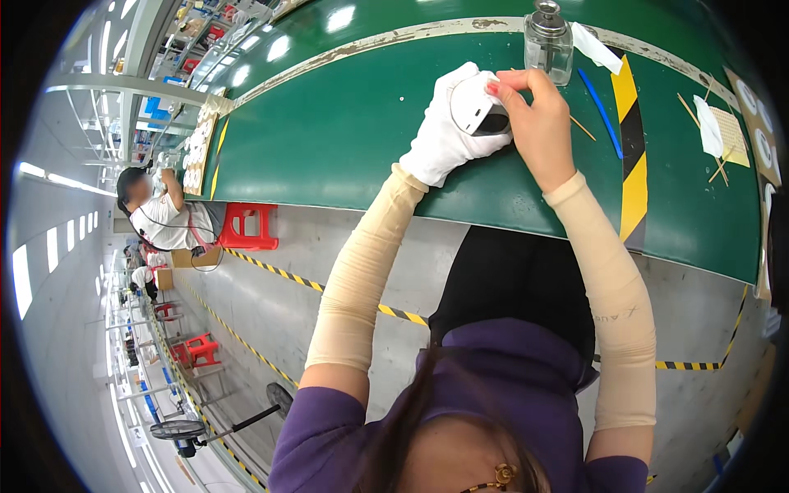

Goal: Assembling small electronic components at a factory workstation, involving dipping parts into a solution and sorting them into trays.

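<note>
My left hand point(448, 135), in a white glove, is wrapped round a rounded white plastic housing point(468, 105). Two small dark slots mark its face, and a glossy black area shows at its lower right. My right hand point(538, 119) is bare and reaches over from the right. Its thumb and index finger are pinched together at the housing's upper edge, with a red spot at the fingertips. A bit of something white shows there, too small to name. Just behind the right hand stands a clear glass bottle point(549, 53) with a metal top.
The green worktop point(329, 123) carries a blue stick point(600, 111), a white wipe point(596, 48) and yellow-black tape point(633, 197). Thin wooden sticks and a yellow pad point(734, 135) lie at the right, beside a tray of white round parts point(752, 99). Another person point(168, 209) sits far left near a red stool point(251, 226).
</note>
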Motion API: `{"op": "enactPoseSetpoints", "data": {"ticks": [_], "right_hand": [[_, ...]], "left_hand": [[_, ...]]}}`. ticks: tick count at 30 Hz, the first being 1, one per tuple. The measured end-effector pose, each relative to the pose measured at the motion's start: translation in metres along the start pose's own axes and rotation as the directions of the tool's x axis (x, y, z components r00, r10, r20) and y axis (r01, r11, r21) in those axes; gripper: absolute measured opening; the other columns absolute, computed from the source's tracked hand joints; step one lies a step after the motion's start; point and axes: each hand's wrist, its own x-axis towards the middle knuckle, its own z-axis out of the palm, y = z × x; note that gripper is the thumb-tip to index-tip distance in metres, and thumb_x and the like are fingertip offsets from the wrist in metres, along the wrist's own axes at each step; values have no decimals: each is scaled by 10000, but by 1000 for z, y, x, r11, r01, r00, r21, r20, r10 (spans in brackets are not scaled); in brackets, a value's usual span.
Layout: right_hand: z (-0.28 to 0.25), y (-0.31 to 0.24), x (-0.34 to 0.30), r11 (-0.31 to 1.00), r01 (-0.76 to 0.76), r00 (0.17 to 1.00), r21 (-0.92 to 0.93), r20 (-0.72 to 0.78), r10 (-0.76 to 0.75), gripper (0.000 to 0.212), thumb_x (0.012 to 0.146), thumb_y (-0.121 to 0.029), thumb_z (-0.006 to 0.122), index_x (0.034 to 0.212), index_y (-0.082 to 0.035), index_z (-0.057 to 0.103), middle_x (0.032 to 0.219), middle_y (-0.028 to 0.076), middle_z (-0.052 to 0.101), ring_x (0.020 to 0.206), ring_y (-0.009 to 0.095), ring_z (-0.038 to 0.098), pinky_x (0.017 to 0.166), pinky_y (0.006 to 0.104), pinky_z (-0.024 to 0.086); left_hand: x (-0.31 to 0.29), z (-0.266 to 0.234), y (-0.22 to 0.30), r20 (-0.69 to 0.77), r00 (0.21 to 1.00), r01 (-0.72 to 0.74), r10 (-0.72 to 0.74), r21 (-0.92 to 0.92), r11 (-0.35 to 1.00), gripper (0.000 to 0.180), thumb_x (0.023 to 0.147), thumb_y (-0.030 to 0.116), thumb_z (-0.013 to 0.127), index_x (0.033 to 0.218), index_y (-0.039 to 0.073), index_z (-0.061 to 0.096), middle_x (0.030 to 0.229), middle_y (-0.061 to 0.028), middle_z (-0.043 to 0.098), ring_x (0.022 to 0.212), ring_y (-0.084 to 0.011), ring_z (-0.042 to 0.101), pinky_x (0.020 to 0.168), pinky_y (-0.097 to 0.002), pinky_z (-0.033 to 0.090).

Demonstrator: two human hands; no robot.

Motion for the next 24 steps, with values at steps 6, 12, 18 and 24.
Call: {"op": "enactPoseSetpoints", "data": {"ticks": [6, 12, 18, 24], "right_hand": [[-1, 1, -15, 982, 154, 986, 114, 51, -160, 103, 758, -57, 701, 792, -5, 618, 1106, 150, 594, 1030, 257, 571, 849, 327, 452], [4, -6, -18, 992, 124, 992, -16, 32, -124, 168, 728, -84, 737, 765, -2, 595, 1073, 150, 572, 1054, 268, 560, 842, 340, 451], [-1, 7, 20, 948, -260, 960, 183, 155, 233, 261, 790, -211, 733, 781, 21, 615, 762, 123, 630, 658, 201, 575, 614, 319, 454], [2, 14, 21, 808, -502, 865, 310, 182, 468, 226, 842, -190, 694, 832, 27, 628, 740, 32, 612, 681, 93, 526, 617, 240, 423]], "left_hand": [[-6, -1, 9, -14, 999, -44, 45, 93, 995, 886, 648, 193, 848, 1316, 43, 285, 1198, -105, 533, 1072, -194, 549, 946, -317, 444], [-3, -4, 0, 42, 999, -32, 30, 58, 998, 865, 667, 198, 832, 1313, 38, 280, 1200, -97, 533, 1086, -195, 542, 950, -317, 439], [4, 4, 3, 34, 998, 47, -44, -95, 994, 924, 594, 218, 872, 1307, 46, 311, 1221, -105, 504, 1093, -196, 535, 937, -321, 450], [-3, 6, 21, -91, 993, 89, -79, 120, 989, 941, 573, 243, 883, 1304, 45, 324, 1203, -112, 511, 1086, -200, 544, 929, -317, 457]]}}
